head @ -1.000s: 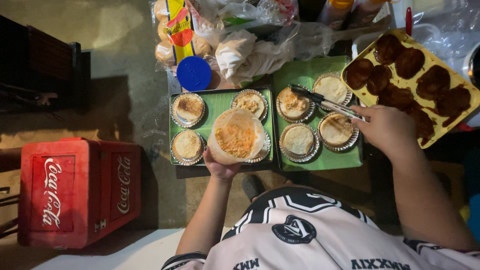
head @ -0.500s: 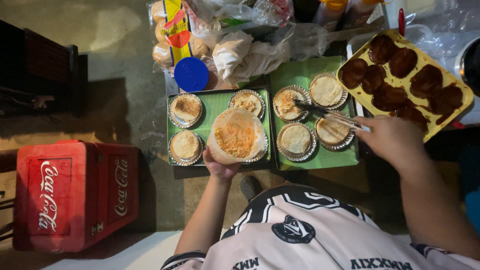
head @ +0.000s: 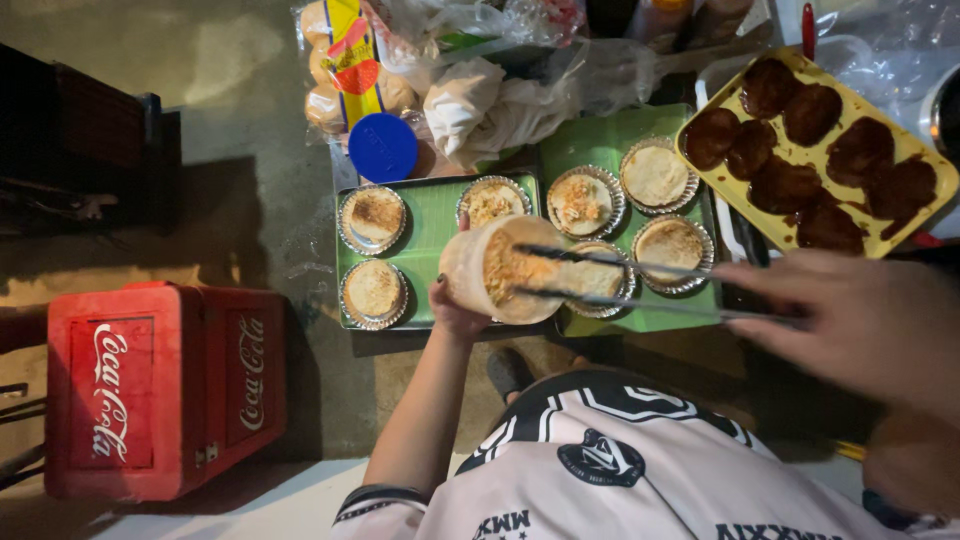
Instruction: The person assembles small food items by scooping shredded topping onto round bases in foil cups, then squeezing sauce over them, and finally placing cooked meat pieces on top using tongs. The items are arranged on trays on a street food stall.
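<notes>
My left hand grips a round clear tub of shredded orange filling, tilted towards my right side, above a green tray. My right hand holds metal tongs whose tips reach into the tub's mouth. Several foil cups with flat round breads sit on two green trays; some carry a pinch of filling.
A yellow tray of dark sauced patties lies at the right. A bag of buns, a blue lid and crumpled plastic bags lie behind the trays. A red drinks cooler stands on the floor at the left.
My right hand has swung the tongs from the right-hand foil cups across to the tub. The tub has tipped towards the tongs.
</notes>
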